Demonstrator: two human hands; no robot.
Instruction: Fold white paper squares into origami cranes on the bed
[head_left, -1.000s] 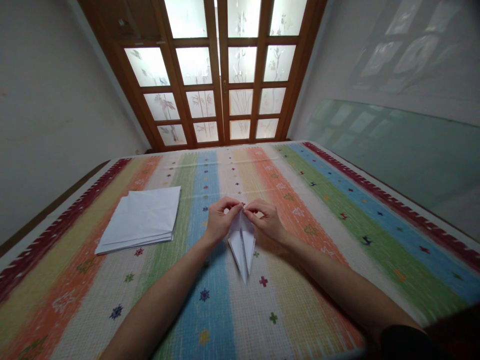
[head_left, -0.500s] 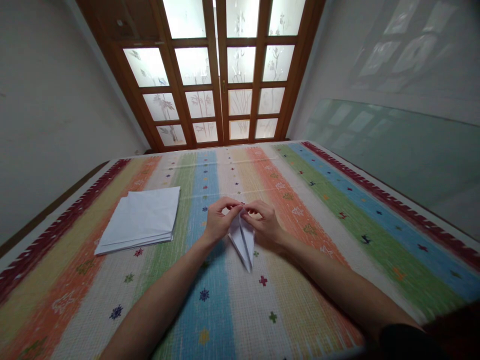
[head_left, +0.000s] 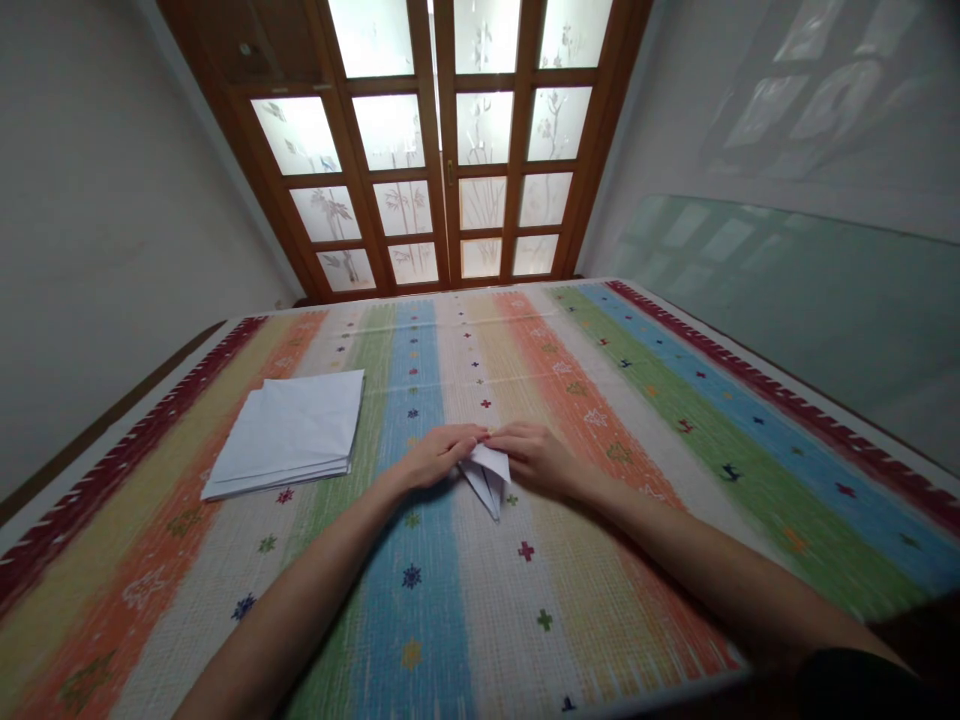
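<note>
A small folded piece of white paper (head_left: 486, 476) lies at the middle of the table, its narrow point toward me. Its far part is folded over, with a flap turned to the right. My left hand (head_left: 444, 452) is closed on the far left part of the paper, fingers reaching over its top edge. From the other side, my right hand (head_left: 534, 456) presses on the far right part, its fingertips meeting those of my left. The fingertips cover the paper's far end.
To the left lies a stack of white paper sheets (head_left: 289, 430). A striped, patterned tablecloth (head_left: 409, 640) covers the table. Beyond the far edge stands a wooden door with glass panes (head_left: 480, 205); a pale green panel (head_left: 787, 290) runs along the right wall.
Both hands have come down flatter onto the table, from a raised pinch. The paper's far end has been folded down, so it looks shorter.
</note>
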